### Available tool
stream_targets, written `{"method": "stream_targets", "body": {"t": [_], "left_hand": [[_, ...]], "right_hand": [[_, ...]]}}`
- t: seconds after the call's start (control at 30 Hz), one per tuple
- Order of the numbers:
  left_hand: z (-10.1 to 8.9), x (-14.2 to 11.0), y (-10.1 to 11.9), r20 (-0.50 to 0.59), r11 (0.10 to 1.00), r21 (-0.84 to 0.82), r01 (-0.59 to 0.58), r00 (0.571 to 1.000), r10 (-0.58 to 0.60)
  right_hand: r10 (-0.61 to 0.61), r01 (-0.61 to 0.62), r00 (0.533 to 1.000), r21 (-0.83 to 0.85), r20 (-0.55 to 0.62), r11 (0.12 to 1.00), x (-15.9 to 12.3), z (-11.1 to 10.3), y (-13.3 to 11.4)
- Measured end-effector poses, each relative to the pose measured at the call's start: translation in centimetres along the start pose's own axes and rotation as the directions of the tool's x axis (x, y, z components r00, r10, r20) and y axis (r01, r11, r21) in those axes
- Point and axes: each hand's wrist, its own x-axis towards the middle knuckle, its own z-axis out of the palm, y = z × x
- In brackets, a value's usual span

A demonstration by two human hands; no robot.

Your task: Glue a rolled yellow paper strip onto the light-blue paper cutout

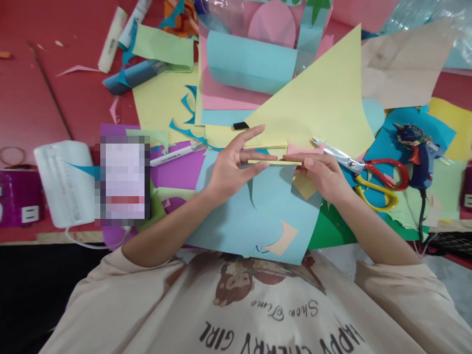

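A printed, cream-coloured fabric shirt [177, 305] was nearest the camera, below the near edge of the red table [84, 110]. The narrow, pale-yellow paper strip [282, 162] was positioned between the hands, above the light-blue paper sheet [228, 221], its long axis roughly parallel to that edge. The left hand [225, 171] pinched its left portion; the right hand [326, 178] gripped the right end. Neither hand was nearer.

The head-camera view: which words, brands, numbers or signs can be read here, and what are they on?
"Show Time": cream cotton-look T-shirt, upside down in the picture.
"HAPPY CHERRY GIRL": same shirt, also upside down, running into the bottom edge.
Too small or blurred: print on the slim white marker and the thick white tube.
Unreadable, pixelated: the rectangular phone's screen.
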Motion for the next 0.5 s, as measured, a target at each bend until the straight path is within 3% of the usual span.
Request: {"method": "stream_targets", "body": {"t": [0.17,0.5], "left_hand": [[0.0,0.0,0.3,-0.006,1.000,0.000,0.014,1.000,-0.014],[-0.1,0.0,0.4,-0.021,0.999,0.033,0.028,0.999,-0.027]], "right_hand": [[0.104,-0.113,0.991,0.121,0.080,0.986,0.1,0.0,-0.4],[0.195,-0.238,0.956,0.187,0.221,0.953,0.4,-0.2,-1.5]]}}
